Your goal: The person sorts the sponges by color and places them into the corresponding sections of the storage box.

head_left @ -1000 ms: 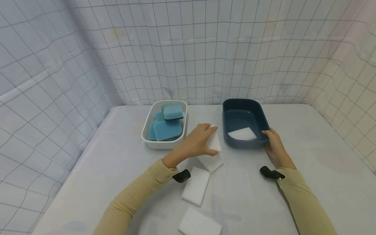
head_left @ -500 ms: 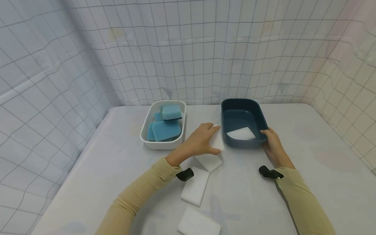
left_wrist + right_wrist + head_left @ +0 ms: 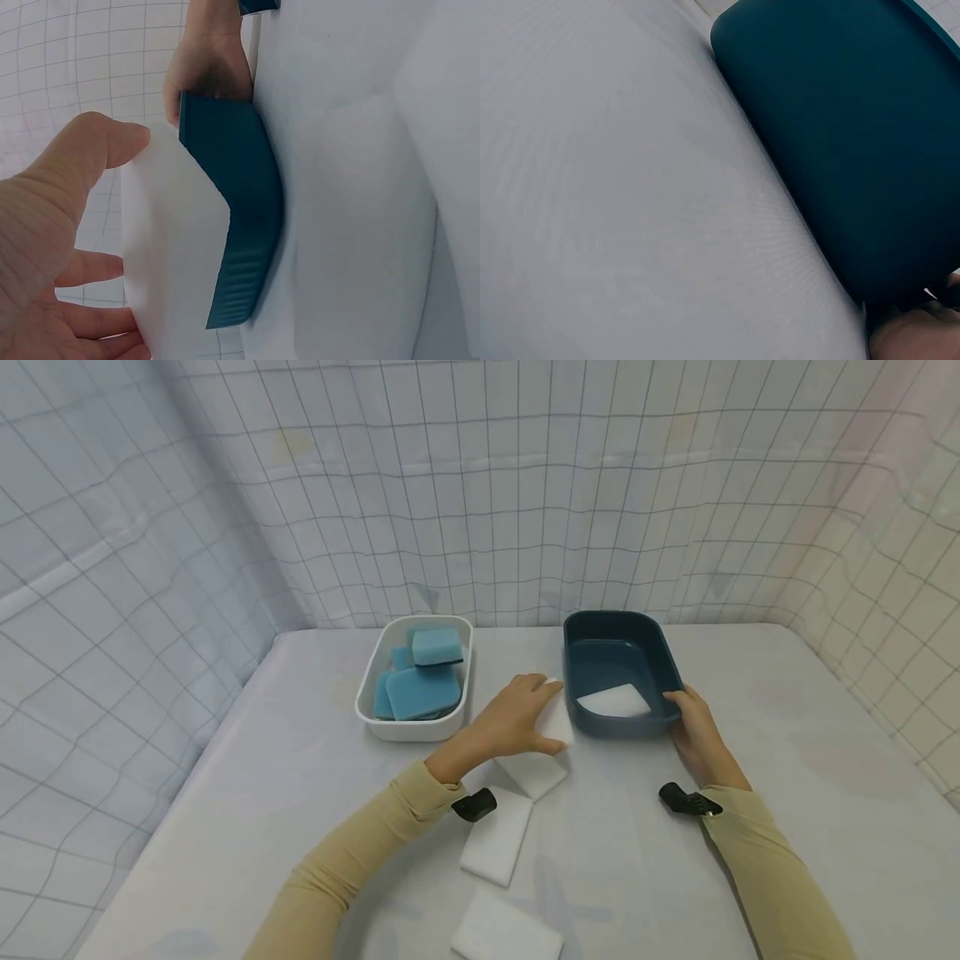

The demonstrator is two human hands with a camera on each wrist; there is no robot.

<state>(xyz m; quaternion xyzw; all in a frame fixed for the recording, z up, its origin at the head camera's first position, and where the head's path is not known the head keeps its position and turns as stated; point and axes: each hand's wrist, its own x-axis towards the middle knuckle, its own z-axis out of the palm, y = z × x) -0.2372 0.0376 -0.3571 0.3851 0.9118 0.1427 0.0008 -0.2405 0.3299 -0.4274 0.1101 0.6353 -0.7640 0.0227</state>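
Left hand (image 3: 517, 717): thumb and fingers pinch held white pad (image 3: 557, 723), frame centre
Right hand (image 3: 699, 735): grips teal bin (image 3: 609, 662), right of centre, thumb over rim
Bin pad (image 3: 617, 701): bin's lower end
White tub (image 3: 408, 732): blue sponges (image 3: 422, 692), left of centre
Loose pads (image 3: 497, 843): three, lower centre

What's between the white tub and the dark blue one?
In the head view, the left hand and the white pad it holds are between their near ends.
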